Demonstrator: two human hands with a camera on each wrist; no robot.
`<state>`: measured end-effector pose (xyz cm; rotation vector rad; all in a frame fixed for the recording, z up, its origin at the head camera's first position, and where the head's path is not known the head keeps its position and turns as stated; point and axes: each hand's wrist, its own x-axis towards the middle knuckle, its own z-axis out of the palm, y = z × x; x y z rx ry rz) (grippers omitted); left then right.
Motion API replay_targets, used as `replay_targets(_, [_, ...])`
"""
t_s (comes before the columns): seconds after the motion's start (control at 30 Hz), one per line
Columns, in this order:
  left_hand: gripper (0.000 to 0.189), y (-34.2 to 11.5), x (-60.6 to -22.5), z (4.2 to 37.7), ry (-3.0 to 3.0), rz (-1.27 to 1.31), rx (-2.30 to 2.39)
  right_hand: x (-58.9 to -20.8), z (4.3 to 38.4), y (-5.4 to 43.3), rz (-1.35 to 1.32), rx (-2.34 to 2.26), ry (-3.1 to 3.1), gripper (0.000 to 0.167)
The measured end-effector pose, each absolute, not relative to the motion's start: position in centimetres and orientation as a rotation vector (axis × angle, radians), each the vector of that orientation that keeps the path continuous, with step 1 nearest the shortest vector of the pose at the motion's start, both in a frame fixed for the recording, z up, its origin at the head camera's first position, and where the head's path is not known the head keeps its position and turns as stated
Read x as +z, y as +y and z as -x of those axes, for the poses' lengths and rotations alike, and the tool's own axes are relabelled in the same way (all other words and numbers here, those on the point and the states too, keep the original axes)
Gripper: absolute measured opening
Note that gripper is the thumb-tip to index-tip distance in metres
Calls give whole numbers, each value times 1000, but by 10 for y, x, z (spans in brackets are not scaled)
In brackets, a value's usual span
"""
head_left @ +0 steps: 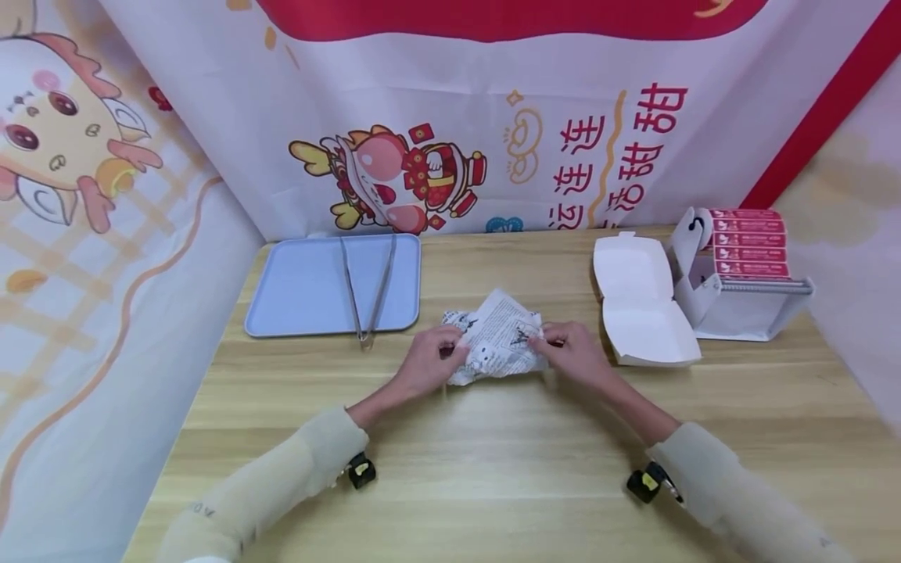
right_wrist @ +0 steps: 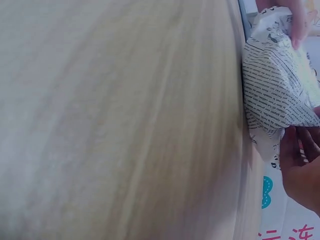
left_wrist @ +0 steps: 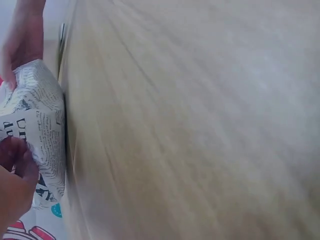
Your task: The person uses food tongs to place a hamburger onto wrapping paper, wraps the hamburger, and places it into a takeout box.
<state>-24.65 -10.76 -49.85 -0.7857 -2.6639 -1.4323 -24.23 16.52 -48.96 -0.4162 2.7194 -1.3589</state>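
Note:
In the middle of the table lies a bundle in printed wrapping paper [head_left: 501, 338], newspaper-like, with a corner of the sheet pointing away from me. What the paper encloses is hidden. My left hand [head_left: 431, 360] pinches the paper at the left end, thumb and fingers curled on its fold. At the opposite end my right hand [head_left: 573, 353] pinches the paper's right edge. The left wrist view shows creased wrapping paper [left_wrist: 42, 125] low against the tabletop. From the right wrist, the paper [right_wrist: 272, 75] bulges, with my right thumb and fingers at its near end.
Metal tongs [head_left: 366, 313] lie across a blue tray [head_left: 281, 313] at the back left. Right of the bundle stands an opened white takeaway box [head_left: 644, 313], beside a dispenser [head_left: 746, 305] with a roll of red labels [head_left: 749, 242]. A printed cloth [head_left: 436, 94] hangs behind the table [head_left: 493, 477].

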Motion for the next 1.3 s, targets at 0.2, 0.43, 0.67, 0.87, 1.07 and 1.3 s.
replay_targets(0.2, [35,-111,-491,251,-2828,609,-1533,-492,245,162,316,-1431,2605,52])
replay_targets(0.43, [45,-112,-486,262,-2976,606,-1445,-492,244,157,201,-1491,2556,53])
replay_targets(0.67, [45,-110,-485,266,-3012,577,-1475,-489,247,152,107,-1360,2630,54])
replay_targets(0.87, [43,-109,-486,269,-3037,572,-1487,-494,250,147,296,-1259,2948,24])
replay_targets(1.07, [42,-110,-487,271,-3045,590,-1492,-495,256,142,1072,-774,3184,54])
replay_targets(1.3, [43,-114,-488,270,-3042,543,-1536,-495,258,142,1223,-477,3033,50])
